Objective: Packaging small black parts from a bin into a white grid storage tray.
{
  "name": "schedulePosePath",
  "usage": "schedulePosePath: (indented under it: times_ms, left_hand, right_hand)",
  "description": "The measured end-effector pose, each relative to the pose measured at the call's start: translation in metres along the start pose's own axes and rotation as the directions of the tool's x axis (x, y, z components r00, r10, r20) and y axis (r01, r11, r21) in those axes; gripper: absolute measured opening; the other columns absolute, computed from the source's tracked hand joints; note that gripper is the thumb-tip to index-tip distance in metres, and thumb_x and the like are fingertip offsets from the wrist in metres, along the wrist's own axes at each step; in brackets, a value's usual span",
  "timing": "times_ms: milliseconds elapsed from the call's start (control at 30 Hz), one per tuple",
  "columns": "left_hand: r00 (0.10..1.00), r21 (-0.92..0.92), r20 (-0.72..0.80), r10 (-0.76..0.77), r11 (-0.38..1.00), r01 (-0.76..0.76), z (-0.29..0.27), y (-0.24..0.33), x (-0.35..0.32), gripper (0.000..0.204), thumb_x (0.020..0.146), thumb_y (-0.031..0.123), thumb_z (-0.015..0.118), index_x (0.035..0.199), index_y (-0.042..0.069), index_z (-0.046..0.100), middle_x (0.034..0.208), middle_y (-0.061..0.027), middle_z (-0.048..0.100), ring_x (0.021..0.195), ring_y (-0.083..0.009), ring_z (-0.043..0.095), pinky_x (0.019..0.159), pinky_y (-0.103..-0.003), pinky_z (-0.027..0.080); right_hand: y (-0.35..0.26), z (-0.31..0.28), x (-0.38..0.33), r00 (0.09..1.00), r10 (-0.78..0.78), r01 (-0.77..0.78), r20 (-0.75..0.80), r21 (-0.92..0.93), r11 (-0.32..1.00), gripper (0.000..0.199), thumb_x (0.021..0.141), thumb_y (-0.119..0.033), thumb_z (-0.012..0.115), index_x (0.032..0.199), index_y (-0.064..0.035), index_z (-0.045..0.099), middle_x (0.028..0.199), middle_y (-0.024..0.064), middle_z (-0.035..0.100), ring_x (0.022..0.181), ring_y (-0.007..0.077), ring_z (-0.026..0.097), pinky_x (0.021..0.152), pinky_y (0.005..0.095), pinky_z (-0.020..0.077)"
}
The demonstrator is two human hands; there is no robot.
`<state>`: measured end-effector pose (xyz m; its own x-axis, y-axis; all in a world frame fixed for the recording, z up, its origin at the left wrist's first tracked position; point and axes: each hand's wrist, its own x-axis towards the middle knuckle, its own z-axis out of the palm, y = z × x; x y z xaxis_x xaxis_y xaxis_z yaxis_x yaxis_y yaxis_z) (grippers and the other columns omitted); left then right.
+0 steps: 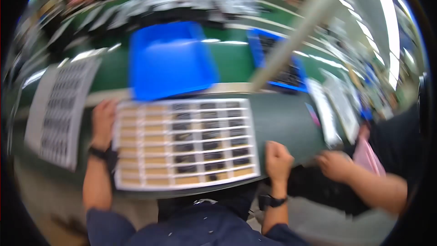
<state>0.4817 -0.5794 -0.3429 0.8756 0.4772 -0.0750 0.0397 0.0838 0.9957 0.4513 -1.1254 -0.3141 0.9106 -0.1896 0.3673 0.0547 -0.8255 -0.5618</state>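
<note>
A white divided tray lies before me on the dark green table. Small dark parts fill most cells of its three right columns, while tan bottoms show in the left columns. My left hand is at the tray's left edge, and motion blur hides how its fingers are set. Right of the tray, near the table's front edge, my right hand is closed in a fist. What it holds, if anything, is hidden. Each of my wrists wears a dark band.
Behind the tray sits an empty blue bin. Another blue bin holds dark parts, with a pale post crossing before it. A second filled tray stands at the left. At the right are clear bags and another person's hand.
</note>
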Motion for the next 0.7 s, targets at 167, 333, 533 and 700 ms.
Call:
schedulePosePath:
  times_ms: [167,333,533,700]
  left_hand:
    - [0.997,-0.103,0.062,0.035,0.994,-0.028,0.025,0.017,0.002,0.023,0.098,0.021,0.073,0.08,0.01,0.066,0.07,0.004,0.059,0.062,-0.0045,0.05,0.058,-0.022,0.039]
    - [0.997,-0.09,0.057,0.046,0.995,-0.04,0.007,0.019,-0.009,0.026,0.099,0.021,0.073,0.077,0.009,0.065,0.07,0.0031,0.059,0.061,-0.004,0.05,0.058,-0.021,0.041]
    - [0.994,-0.03,0.108,0.034,0.999,-0.031,0.016,0.021,-0.004,0.025,0.1,0.021,0.072,0.079,0.008,0.066,0.07,0.0037,0.06,0.063,-0.0043,0.052,0.06,-0.022,0.043]
    - [0.96,0.297,0.129,0.248,0.914,-0.276,-0.014,-0.002,-0.004,0.014,0.104,0.018,0.061,0.101,0.009,0.071,0.09,0.0037,0.061,0.075,-0.006,0.054,0.063,-0.023,0.045]
  right_hand:
    - [0.018,0.001,-0.006,1.0,-0.007,0.006,0.007,0.169,0.986,0.024,0.105,-0.019,0.065,0.107,0.003,0.074,0.082,0.0035,0.07,0.073,0.0089,0.057,0.068,0.028,0.0494]
    - [0.014,0.014,0.001,0.995,0.023,-0.041,0.1,0.176,0.984,0.024,0.105,-0.017,0.065,0.111,0.0052,0.073,0.081,0.0041,0.069,0.07,0.0076,0.055,0.064,0.0255,0.0479]
    - [0.014,0.005,-0.001,0.999,0.012,-0.019,0.052,0.138,0.99,0.025,0.106,-0.017,0.065,0.11,0.0061,0.073,0.085,0.0057,0.072,0.072,0.0093,0.058,0.065,0.0283,0.0488]
    - [-0.006,0.0,0.0,0.998,-0.006,0.003,0.069,0.036,0.999,0.021,0.101,-0.019,0.068,0.103,-0.0006,0.075,0.096,0.0209,0.075,0.086,0.0384,0.072,0.078,0.0438,0.0572]
